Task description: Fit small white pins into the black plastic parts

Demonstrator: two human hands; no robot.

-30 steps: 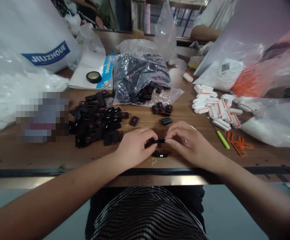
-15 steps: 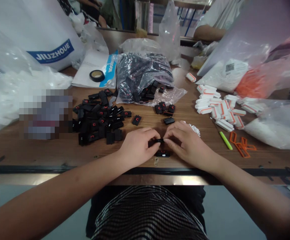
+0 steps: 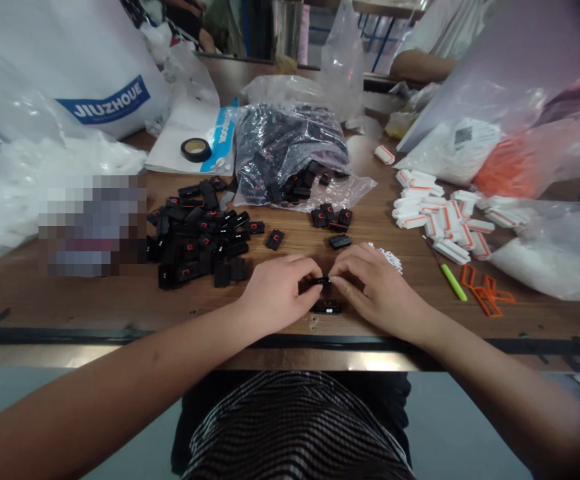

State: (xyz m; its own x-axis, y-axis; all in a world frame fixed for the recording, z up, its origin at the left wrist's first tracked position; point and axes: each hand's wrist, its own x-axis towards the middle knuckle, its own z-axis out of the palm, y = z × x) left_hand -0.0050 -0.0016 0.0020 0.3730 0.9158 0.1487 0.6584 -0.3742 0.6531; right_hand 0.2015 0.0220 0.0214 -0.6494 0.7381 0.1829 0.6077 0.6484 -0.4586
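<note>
Between my two hands, just above the table, is a small black connector housing [image 3: 323, 281]. My left hand [image 3: 279, 291] pinches it from the left with thumb and fingers. From the right, the fingertips of my right hand [image 3: 364, 285] close on its other end; whether they pinch some tiny part there I cannot make out. Right below, a second black connector housing [image 3: 327, 307] with two white dots and a red part lies on the wood. Small white pieces [image 3: 390, 260] lie in a little heap beyond my right hand, partly hidden by it.
A pile of black housings [image 3: 200, 233] lies to the left, with a clear bag [image 3: 290, 143] of more behind. At the right are white-and-orange parts [image 3: 437, 213], a green-handled tool [image 3: 454, 283] and orange frames [image 3: 485, 292]. Black tape [image 3: 195, 150] rests on papers. A person sits opposite.
The view has shifted very slightly. Both hands stay around the same black housing, with no clear movement of the fingers.
</note>
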